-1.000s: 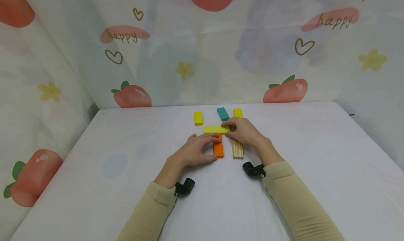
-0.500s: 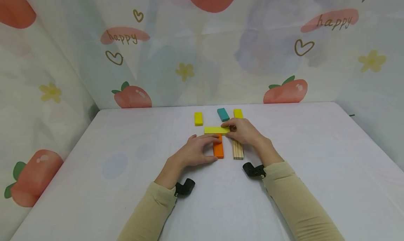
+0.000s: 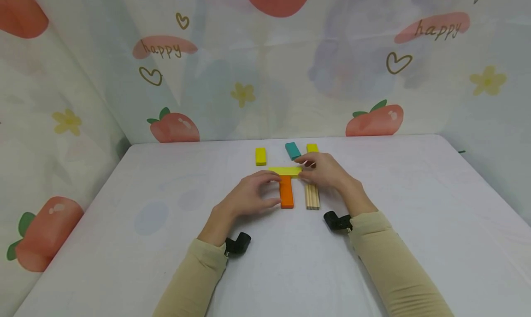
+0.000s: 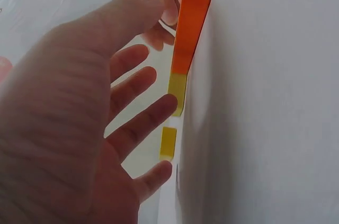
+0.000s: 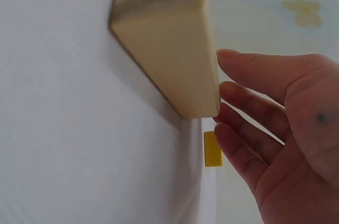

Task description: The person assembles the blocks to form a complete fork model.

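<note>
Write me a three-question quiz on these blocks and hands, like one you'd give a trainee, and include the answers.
1. True or false: the teal block lies farther from the person than the orange block.

2. How does the long yellow block at the far end of the orange block lie?
A. In line with it
B. Crosswise to it
C. Standing upright on its end

3. Which of the two hands has its fingertips nearest the orange block?

Key:
1. True.
2. B.
3. The left hand.
</note>
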Action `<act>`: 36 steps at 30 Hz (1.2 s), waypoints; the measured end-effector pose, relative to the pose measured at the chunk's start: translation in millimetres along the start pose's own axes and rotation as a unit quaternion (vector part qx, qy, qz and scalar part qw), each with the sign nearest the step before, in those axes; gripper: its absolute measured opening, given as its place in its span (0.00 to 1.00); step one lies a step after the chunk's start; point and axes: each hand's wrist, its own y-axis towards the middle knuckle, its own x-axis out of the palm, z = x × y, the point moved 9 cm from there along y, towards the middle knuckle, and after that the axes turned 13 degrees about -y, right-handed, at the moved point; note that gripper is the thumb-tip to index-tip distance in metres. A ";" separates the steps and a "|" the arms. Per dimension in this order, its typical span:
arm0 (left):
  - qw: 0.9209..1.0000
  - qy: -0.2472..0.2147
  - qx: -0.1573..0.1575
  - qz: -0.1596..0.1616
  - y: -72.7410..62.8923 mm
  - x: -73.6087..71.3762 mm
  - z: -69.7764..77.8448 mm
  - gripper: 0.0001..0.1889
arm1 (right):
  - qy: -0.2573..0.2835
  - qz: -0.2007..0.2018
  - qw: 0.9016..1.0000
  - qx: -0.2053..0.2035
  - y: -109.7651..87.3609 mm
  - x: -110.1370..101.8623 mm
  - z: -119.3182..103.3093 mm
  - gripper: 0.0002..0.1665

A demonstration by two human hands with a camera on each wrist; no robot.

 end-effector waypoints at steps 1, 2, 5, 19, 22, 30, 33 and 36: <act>1.000 -0.005 -0.002 0.006 -0.1 -2.3 -1.5 0.26 | -0.001 0.002 1.000 0.002 0.1 -1.2 0.9 0.25; 1.000 -0.012 -0.002 0.012 -0.3 -4.8 -2.5 0.25 | 0.000 0.003 1.000 0.003 0.0 -2.3 1.5 0.25; 0.999 -0.028 -0.002 0.029 -0.1 -11.0 -4.4 0.25 | 0.006 0.008 1.000 0.004 -0.8 -6.7 3.6 0.25; 0.997 -0.033 0.002 0.062 12.1 -18.0 -7.0 0.25 | 0.020 0.015 1.000 -0.004 -6.1 -12.1 5.8 0.28; 0.998 -0.036 -0.001 0.060 14.2 -18.0 -8.1 0.25 | 0.019 0.017 1.000 -0.001 -5.1 -12.0 7.1 0.28; 0.998 -0.040 0.001 0.045 21.4 -14.3 -8.7 0.24 | 0.023 0.030 0.999 -0.003 -0.8 -15.7 9.3 0.28; 0.999 -0.038 0.006 0.039 24.7 -12.2 -7.9 0.25 | 0.021 0.028 0.999 -0.002 -1.2 -16.4 10.6 0.28; 0.999 -0.036 0.004 0.033 26.9 -10.9 -6.9 0.25 | 0.012 0.024 1.000 -0.009 -2.8 -16.6 10.4 0.28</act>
